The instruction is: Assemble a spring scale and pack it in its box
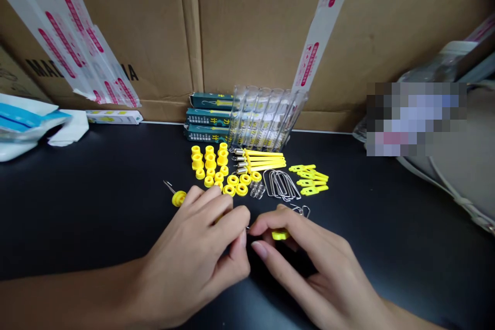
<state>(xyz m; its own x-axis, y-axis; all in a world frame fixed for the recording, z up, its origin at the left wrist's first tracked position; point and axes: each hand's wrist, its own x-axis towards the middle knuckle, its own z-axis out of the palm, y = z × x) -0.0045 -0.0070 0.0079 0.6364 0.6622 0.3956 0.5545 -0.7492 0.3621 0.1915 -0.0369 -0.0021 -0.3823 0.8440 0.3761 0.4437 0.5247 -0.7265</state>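
My left hand (201, 247) is closed round a spring scale, mostly hidden by the fingers. Its round yellow cap (179, 198) and thin metal hook (168, 186) stick out past the knuckles on the left. At the other end, a small dark wire tip (248, 229) shows by my right index finger. My right hand (309, 252) is curled, thumb and index slightly apart, with a yellow-green plastic tab (280, 235) under the index finger; the hold on it is partly hidden. Just beyond both hands lie yellow collars (232, 180), small springs (257, 190) and bent wire loops (282, 185).
Behind the parts stand clear tubes (266, 118) and stacked green boxes (207, 117). Yellow rods with springs (263, 161) and yellow-green tabs (312, 183) lie nearer. Taped cardboard (247, 26) closes off the back. A pale bag (460, 165) sits right, plastic packaging (34, 124) left.
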